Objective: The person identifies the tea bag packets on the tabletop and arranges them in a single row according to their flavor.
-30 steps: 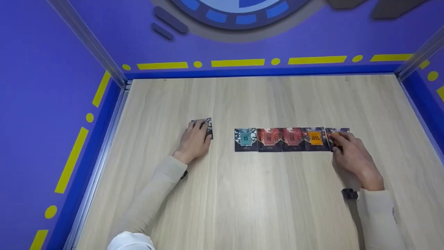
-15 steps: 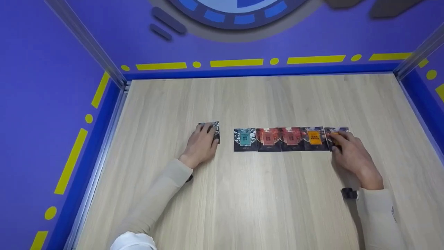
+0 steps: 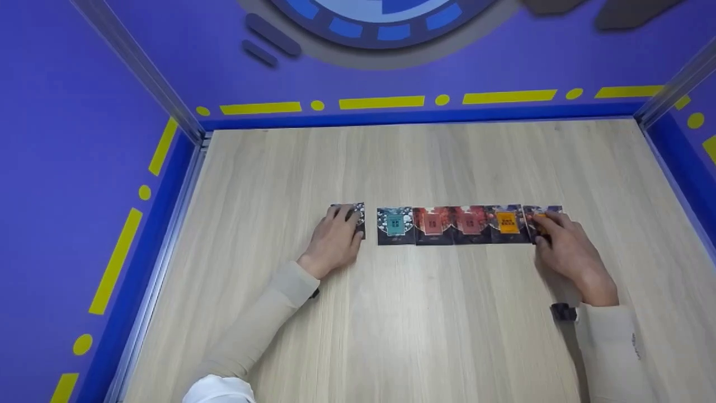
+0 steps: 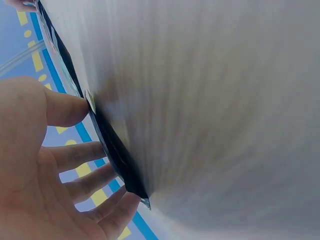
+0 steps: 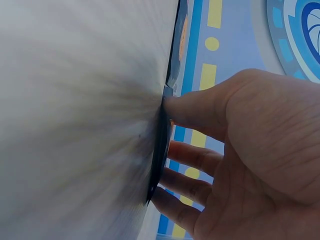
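Observation:
My left hand (image 3: 335, 240) rests on a small flat packet (image 3: 361, 221) with a dark floral print, mostly covered by the hand. The left wrist view shows the fingers spread over the packet's face, with the thumb (image 4: 67, 108) at its near edge. A narrow strip of table separates it from a teal-labelled packet (image 3: 395, 225), the left end of a row. Two red-labelled packets (image 3: 433, 225) and an orange-labelled packet (image 3: 507, 223) follow. At the row's right end, my right hand (image 3: 576, 252) presses its fingertips on another orange-labelled packet (image 3: 552, 209), partly hidden.
The packets lie on a pale wood-grain table (image 3: 425, 313). A blue-purple wall (image 3: 391, 78) with yellow dashes stands behind it, with side walls at left and right. A metal rail (image 3: 159, 268) runs along the table's left edge.
My left hand has slid its packet right and slightly toward me, narrowing the gap to the teal-labelled packet. The right hand and the row have stayed in place.

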Motion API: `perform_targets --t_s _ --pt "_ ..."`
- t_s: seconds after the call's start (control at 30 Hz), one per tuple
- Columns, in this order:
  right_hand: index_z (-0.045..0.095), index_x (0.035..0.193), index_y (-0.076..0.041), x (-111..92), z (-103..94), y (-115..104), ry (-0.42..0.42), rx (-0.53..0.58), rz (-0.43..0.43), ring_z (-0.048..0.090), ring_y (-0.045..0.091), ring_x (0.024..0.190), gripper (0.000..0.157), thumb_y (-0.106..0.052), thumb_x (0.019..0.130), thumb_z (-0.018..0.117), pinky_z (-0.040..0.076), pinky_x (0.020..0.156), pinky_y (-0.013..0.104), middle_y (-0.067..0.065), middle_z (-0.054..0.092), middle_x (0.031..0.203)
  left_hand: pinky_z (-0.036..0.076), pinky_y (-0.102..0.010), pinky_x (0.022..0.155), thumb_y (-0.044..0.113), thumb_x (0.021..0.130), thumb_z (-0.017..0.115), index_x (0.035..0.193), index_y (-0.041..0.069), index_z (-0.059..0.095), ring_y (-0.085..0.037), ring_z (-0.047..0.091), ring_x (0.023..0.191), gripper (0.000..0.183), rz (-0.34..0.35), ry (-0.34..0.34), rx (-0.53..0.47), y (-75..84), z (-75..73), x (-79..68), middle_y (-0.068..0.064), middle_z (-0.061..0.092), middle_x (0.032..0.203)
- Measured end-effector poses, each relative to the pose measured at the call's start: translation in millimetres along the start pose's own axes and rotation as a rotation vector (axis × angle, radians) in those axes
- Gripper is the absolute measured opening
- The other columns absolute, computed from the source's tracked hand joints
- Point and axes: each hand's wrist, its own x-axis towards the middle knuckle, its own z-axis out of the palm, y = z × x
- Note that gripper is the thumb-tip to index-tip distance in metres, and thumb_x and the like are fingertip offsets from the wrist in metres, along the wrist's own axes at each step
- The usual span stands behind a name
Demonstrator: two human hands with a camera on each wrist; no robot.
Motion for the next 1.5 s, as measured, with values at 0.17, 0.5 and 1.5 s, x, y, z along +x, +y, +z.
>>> perform_targets --t_s 0.17,0.5,1.5 --pt "0.046 0.157 0.003 0 0.6 0 0.012 0.003 -0.003 0.036 0.063 0.139 0.055 -0.010 0.104 0.056 0.036 0.109 0.079 0.038 0.034 0.159 0.050 -0.054 0.115 0.028 0.109 0.056 0.150 0.000 0.058 -0.041 0.047 0.146 0.049 0.017 0.006 0.005 3.6 1.2 -0.2 -0.020 0.051 0.158" --pt "0.046 0.157 0.004 0 0.5 0 0.016 0.005 -0.004 0.036 0.063 0.138 0.055 -0.010 0.105 0.057 0.036 0.109 0.079 0.038 0.034 0.159 0.048 -0.052 0.117 0.030 0.110 0.055 0.152 0.001 0.056 -0.041 0.047 0.146 0.051 0.038 -0.015 0.020 9.5 1.5 1.2 -0.020 0.050 0.159" --pt "0.048 0.155 0.005 0 2.9 -1 0.054 -0.009 -0.025 0.040 0.062 0.135 0.054 -0.008 0.103 0.059 0.039 0.106 0.077 0.038 0.037 0.157 0.052 -0.052 0.113 0.031 0.110 0.055 0.151 0.002 0.058 -0.040 0.048 0.146 0.051 0.065 -0.018 0.060 19.7 5.3 2.1 -0.019 0.052 0.158"
